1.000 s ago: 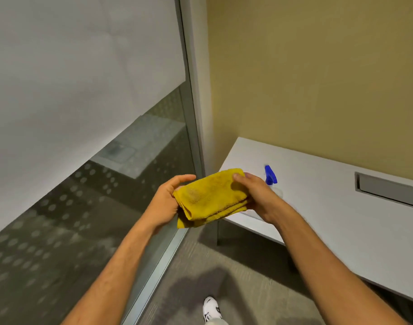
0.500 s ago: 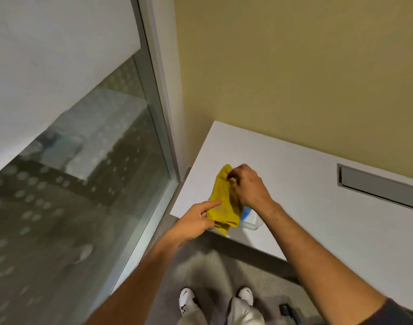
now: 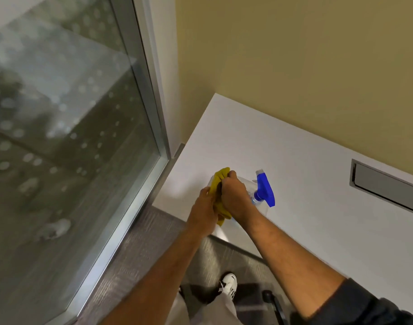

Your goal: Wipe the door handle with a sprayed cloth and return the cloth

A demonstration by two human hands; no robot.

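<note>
A yellow cloth (image 3: 219,184), bunched up, is squeezed between both my hands above the near left corner of the white desk (image 3: 294,179). My left hand (image 3: 204,209) presses against its left side and my right hand (image 3: 234,198) is closed over its right side. A clear spray bottle with a blue trigger head (image 3: 264,190) lies on the desk just right of my right hand, partly hidden by it. No door handle is in view.
A glass panel with a metal frame (image 3: 151,127) stands at the left, dotted with frosted spots. A yellow wall (image 3: 294,55) backs the desk. A grey cable slot (image 3: 386,186) is set in the desk at right. Below are carpet and my white shoe (image 3: 230,285).
The cloth went from spread between both hands in front of the glass to bunched over the desk corner. My view tipped downward and both hands closed tighter on it.
</note>
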